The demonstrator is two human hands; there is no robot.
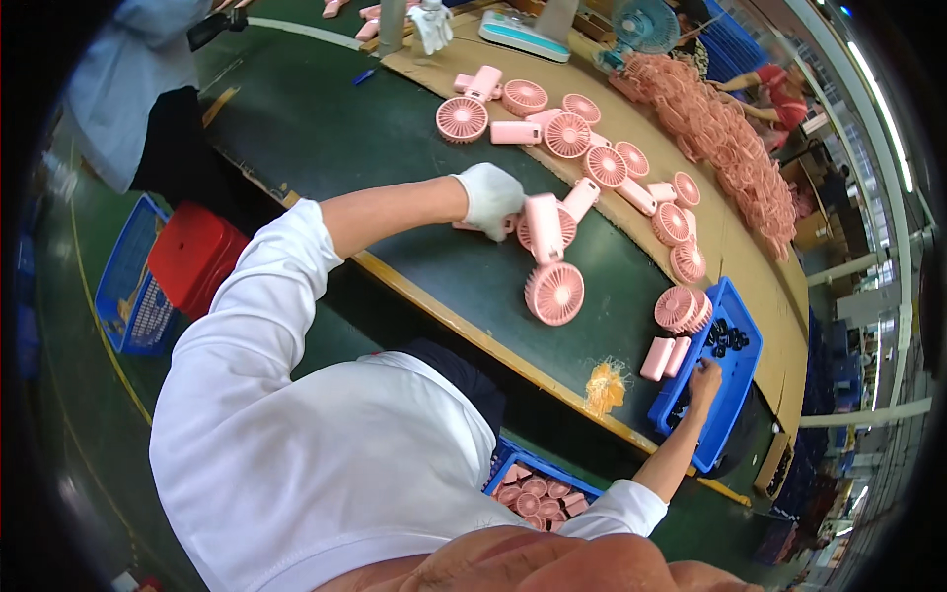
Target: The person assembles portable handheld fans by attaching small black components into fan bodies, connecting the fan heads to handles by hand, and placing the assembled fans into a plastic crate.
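Observation:
My left hand (pixel 492 200), in a white glove, is closed on a pink handheld fan whose handle shows just below the glove. Right beside it, more pink fans (pixel 554 293) lie on the dark green table, one overlapping another. My bare right hand (pixel 704 383) reaches into a blue tray (pixel 733 414) at the right. Its fingers are curled next to small black parts (pixel 728 337); whatever they hold is too small to make out. Left of the tray stand stacked pink fans (pixel 679 308) with their handles toward me.
Several pink fans (pixel 567 134) lie along cardboard (pixel 631 222) at the table's far side. Behind them is a heap of pink rings (pixel 710 128). Orange scrap (pixel 605 387) lies by the near edge. Below are a fan-filled crate (pixel 508 457) and a red stool (pixel 197 259). People stand nearby.

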